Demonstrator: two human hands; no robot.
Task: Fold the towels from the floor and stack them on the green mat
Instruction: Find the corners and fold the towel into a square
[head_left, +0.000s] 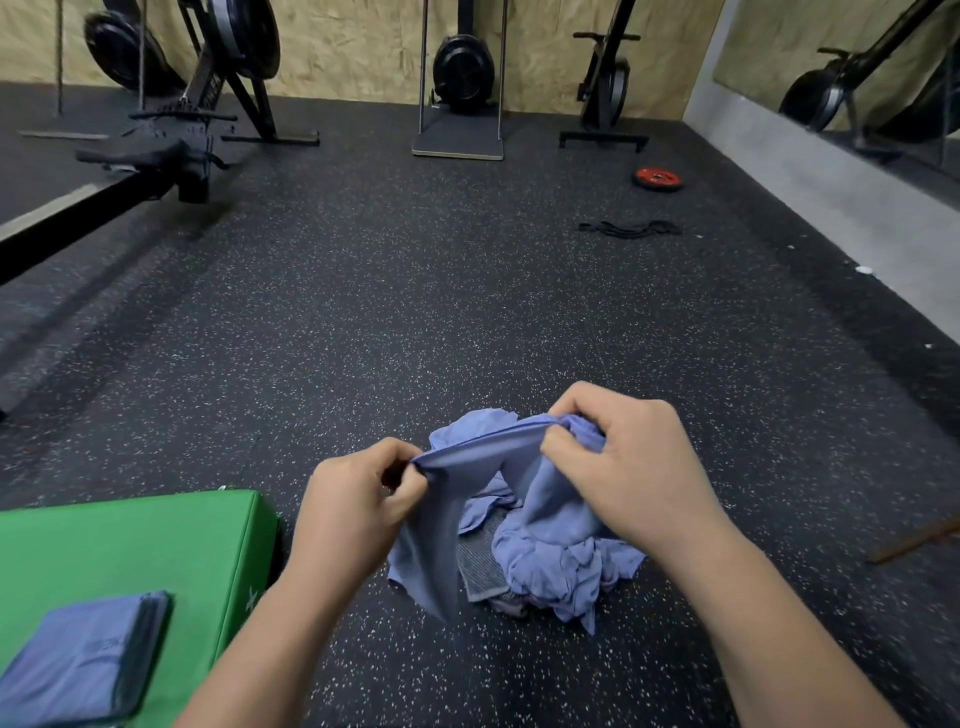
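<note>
I hold a blue towel (470, 457) up above a crumpled pile of blue towels (550, 561) on the dark speckled floor. My left hand (358, 499) pinches one end of its top edge. My right hand (618, 462) grips the other end, with cloth bunched under the fingers. The towel hangs down between my hands and hides part of the pile. A green mat (135, 545) lies at the lower left, apart from the pile. A stack of folded blue towels (83, 660) rests on the mat's near part.
Rowing machines and other gym gear (462, 73) stand along the far wall, with a long black rail (78, 218) at the left. A red weight plate (657, 178) and black bands (628, 228) lie on the floor at the far right. A brown stick (914, 543) shows at the right edge.
</note>
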